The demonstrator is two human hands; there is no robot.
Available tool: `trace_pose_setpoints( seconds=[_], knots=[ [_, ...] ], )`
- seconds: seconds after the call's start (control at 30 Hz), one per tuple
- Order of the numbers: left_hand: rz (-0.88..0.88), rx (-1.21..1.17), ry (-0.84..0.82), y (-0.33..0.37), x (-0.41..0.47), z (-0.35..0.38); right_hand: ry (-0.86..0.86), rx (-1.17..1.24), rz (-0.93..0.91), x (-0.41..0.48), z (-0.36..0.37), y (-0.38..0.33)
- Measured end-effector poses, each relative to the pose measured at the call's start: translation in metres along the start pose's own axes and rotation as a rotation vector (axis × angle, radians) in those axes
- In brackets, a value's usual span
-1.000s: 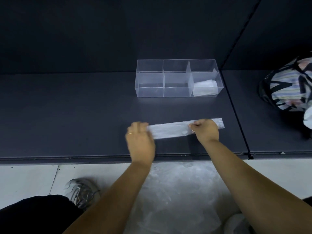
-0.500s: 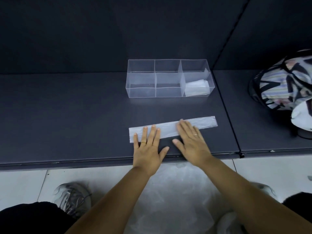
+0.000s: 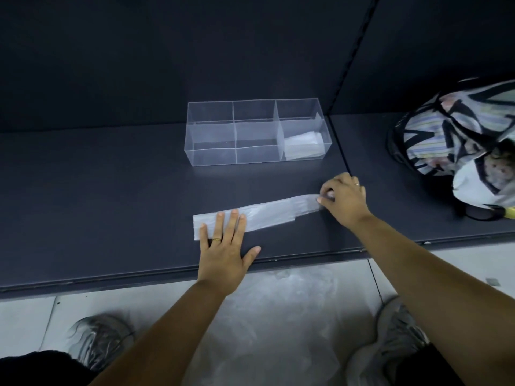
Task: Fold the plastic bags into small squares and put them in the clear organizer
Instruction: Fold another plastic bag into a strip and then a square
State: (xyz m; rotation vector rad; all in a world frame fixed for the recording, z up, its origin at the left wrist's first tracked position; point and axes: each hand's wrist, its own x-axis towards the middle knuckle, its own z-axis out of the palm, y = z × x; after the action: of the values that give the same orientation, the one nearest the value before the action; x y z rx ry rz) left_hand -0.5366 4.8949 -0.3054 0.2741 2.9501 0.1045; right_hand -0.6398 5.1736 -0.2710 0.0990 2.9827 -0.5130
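A plastic bag (image 3: 267,214) folded into a long narrow strip lies on the dark shelf (image 3: 97,196) near its front edge. My left hand (image 3: 227,246) lies flat with straight fingers pressing the strip's left end. My right hand (image 3: 344,200) pinches the strip's right end, which is lifted a little. Behind the strip stands the clear organizer (image 3: 192,129) with several compartments. A folded white bag (image 3: 303,146) sits in its front right compartment.
A striped, patterned bag (image 3: 457,129) stands on the shelf at the right. More clear plastic bags (image 3: 264,324) lie on the pale floor below the shelf edge, between two grey shoes (image 3: 97,341). A vertical seam (image 3: 341,151) divides the shelf right of the organizer.
My right hand has slid from the strip's middle to its right end and now pinches it. My left hand stays flat on the left end. The camera view has shifted slightly.
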Motion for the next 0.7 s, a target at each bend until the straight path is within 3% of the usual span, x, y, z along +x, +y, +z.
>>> trace_pose_setpoints(
  seconds=[0.13, 0.23, 0.37, 0.53, 0.6, 0.7],
  knots=[
    [0.077, 0.010, 0.007, -0.009, 0.003, -0.007, -0.017, 0.085, -0.009, -0.010, -0.002, 0.000],
    [0.153, 0.044, -0.042, -0.025, 0.008, -0.012, -0.124, 0.449, 0.128, -0.031, -0.014, 0.002],
    [0.187, -0.019, -0.020, -0.021, 0.012, -0.029, -0.392, 0.868, 0.406, -0.067, -0.027, 0.004],
    [0.270, -0.429, 0.038, 0.065, -0.012, -0.033, -0.736, 0.850, 0.412, -0.090, -0.047, -0.010],
    [0.192, -0.668, 0.094, 0.098, -0.021, -0.037, -0.813, 0.827, 0.358, -0.092, -0.055, -0.023],
    [-0.065, -1.014, 0.220, 0.118, -0.021, -0.051, -0.806, 0.859, 0.323, -0.087, -0.067, -0.039]
  ],
)
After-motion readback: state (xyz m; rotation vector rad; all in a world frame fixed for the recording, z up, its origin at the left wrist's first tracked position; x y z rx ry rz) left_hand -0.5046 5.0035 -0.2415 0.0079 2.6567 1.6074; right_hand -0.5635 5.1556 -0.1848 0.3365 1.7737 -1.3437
